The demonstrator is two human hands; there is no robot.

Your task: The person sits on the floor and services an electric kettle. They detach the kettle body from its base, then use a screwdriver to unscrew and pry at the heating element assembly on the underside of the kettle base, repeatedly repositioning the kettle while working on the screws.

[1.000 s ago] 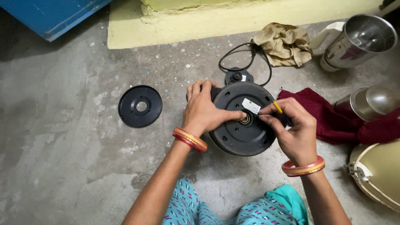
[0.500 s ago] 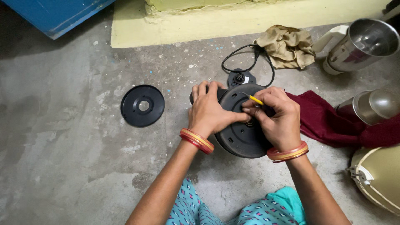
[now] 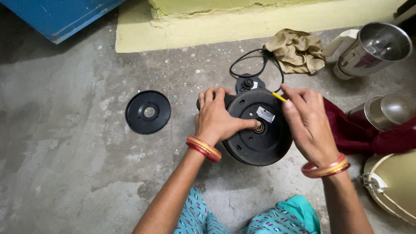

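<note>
Left hand (image 3: 215,120): fingers spread over the top edge of the black round appliance base (image 3: 259,128); thumb stretched to the metal hub (image 3: 259,128) at its centre
Right hand (image 3: 307,123): fingers drawn together, pinching a thin yellow tool (image 3: 278,96) at the base's upper right rim; how far the tool runs under the fingers is probably hidden
Base: on the grey concrete floor (image 3: 78,173), underside turned up toward the camera, between the two hands; a black cord (image 3: 253,65) loops behind it
Loose black disc (image 3: 148,112): flat on the floor, well left of the base
Right side: tan cloth (image 3: 297,50), two steel jars (image 3: 372,49), maroon cloth (image 3: 372,134)
</note>
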